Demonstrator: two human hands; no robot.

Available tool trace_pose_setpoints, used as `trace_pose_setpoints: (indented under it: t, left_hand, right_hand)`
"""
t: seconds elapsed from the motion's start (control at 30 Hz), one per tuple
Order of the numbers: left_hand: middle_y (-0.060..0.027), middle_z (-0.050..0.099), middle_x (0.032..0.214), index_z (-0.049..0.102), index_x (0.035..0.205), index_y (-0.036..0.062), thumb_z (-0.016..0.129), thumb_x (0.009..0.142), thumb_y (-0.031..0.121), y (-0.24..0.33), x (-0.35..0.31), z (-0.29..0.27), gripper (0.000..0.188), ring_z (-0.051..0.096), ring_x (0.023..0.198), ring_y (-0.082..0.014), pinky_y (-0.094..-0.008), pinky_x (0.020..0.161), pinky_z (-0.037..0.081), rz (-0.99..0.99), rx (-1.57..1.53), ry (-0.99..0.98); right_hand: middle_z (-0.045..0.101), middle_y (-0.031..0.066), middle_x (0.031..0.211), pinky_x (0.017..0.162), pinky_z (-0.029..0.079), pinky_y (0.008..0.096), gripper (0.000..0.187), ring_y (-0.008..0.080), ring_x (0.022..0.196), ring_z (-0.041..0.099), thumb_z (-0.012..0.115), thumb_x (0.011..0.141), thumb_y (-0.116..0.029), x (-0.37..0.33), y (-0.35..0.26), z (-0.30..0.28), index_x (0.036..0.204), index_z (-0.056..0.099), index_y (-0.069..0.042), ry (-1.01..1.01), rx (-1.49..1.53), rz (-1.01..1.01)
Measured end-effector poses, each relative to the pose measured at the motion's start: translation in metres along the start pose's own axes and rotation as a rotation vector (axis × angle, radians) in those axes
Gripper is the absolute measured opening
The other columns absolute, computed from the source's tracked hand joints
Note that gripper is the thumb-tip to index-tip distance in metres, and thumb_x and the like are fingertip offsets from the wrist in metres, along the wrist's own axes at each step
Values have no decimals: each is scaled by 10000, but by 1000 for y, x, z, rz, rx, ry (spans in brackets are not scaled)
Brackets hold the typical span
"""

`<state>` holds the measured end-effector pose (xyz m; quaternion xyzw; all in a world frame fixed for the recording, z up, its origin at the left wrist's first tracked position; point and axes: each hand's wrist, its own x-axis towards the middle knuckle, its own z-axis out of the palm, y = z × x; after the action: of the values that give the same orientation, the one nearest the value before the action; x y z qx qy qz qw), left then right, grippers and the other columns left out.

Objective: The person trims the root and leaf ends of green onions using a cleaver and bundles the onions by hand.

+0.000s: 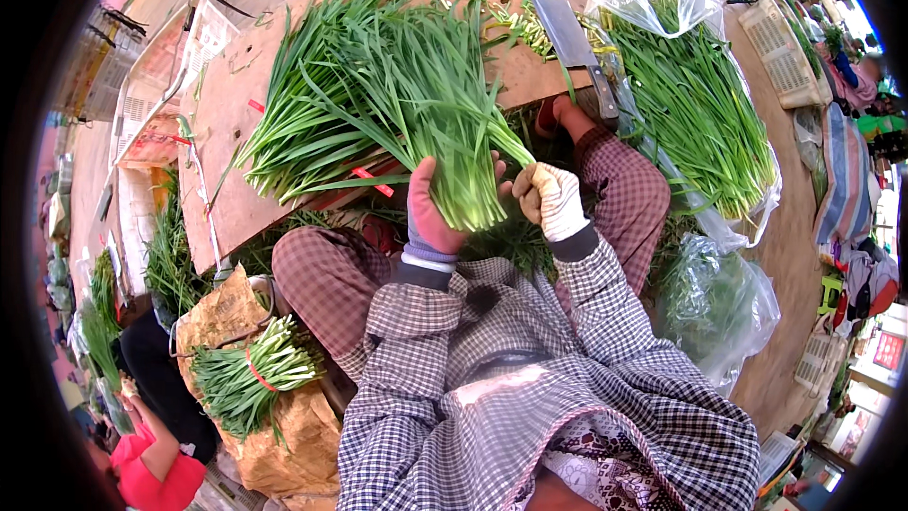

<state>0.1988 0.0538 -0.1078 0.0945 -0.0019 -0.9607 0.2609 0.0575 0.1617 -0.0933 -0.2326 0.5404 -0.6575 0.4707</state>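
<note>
A: Start with the left hand.

B: Gloved in pink. Palm curved, thumb up one side, fingers round behind, wrapped about a bunch of green stalks.

A: Where, exactly, with that bunch?

B: Above the lap. Pale ends toward the body, out past the near edge of the brown board; long leaves fanned away over the leafy heap on top.

A: And the right hand?

B: In a cream glove. Fingers curled and pressed together, pinching the pale tips of a few stalks angled out from the bunch. Cannot tell how firmly.

A: Now to lettering. Try the cleaver.

B: Laid at the board's right side, handle toward the body. Too small on the blade to make out any mark.

A: The pale crate at left?

B: Marked with reddish patches. Cannot tell whether printed.

A: Far right?

B: See a red panel near the rim, sign-like, too blurred to read. Closer in, greens in a clear plastic bag.

A: Lower left?

B: On a brown sack, a tied bunch with a plain red band.
</note>
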Motion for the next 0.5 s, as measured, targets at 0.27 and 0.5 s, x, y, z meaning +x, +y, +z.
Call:
trace_pose_setpoints:
  t: [0.27, 0.5]
  left_hand:
    - [-216, 503, 1300, 415, 1345, -3, 506, 926, 421, 1, -2, -10, 604, 509, 1188, -321, -485, 1013, 410, -1, 159, -3]
    - [-213, 517, 1291, 404, 1337, -42, 504, 939, 303, 0, 0, -21, 537, 536, 1162, -307, -432, 1011, 421, -12, 398, -7]
  right_hand:
    - [540, 24, 566, 398, 314, 221, 364, 66, 416, 412, 486, 954, -284, 5, -9, 0, 765, 605, 4, -86, -77, 90]
    - [570, 138, 608, 560, 441, 347, 326, 230, 553, 567, 526, 929, -304, 1, -11, 11, 811, 646, -25, -287, -897, -22]
